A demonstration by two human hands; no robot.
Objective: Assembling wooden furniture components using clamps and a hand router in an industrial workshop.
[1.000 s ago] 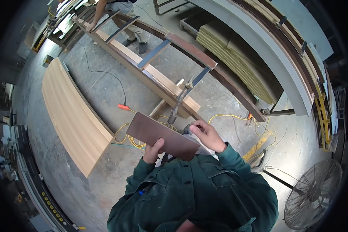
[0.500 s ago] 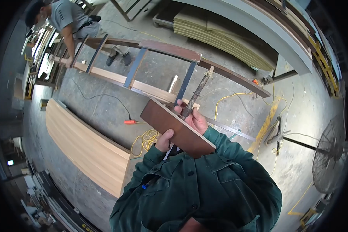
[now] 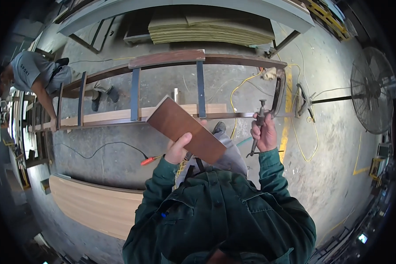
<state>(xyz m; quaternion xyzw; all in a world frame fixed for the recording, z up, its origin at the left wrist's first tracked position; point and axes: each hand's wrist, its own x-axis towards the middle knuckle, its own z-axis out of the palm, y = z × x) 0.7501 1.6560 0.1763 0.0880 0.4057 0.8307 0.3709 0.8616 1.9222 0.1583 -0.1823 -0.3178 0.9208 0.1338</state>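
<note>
Dark brown and smooth-faced, a rectangular wooden board [image 3: 187,129] is held up at a slant in front of the person's chest, its far corner rising toward a long curved wooden frame [image 3: 171,59] that lies across the concrete floor [image 3: 330,167]. The left hand [image 3: 177,149] grips the board at its lower left edge, thumb laid over the top face and the other fingers curled beneath it (those are hidden by the wood, so how tightly they press cannot be told). The right hand [image 3: 264,134] is closed in a fist around the screw handle of a large metal clamp [image 3: 273,103], whose curved body arches up to the right end of the frame; the fingers wrap fully round the shaft, pressed together. Both forearms come up in dark green sleeves. The frame has two long curved rails joined by several dark cross-slats, and a paler plank [image 3: 119,116] lies along its nearer rail. A yellow cable [image 3: 301,145] loops over the floor beside the clamp, and an orange-tipped black cord [image 3: 119,147] runs left of the board. At the left end of the frame another person in a grey shirt [image 3: 33,72] bends over it. A pale curved panel [image 3: 92,204] lies on the floor lower left, stacked sheets [image 3: 211,28] sit beyond the frame, and a standing fan [image 3: 374,90] is at the right.
</note>
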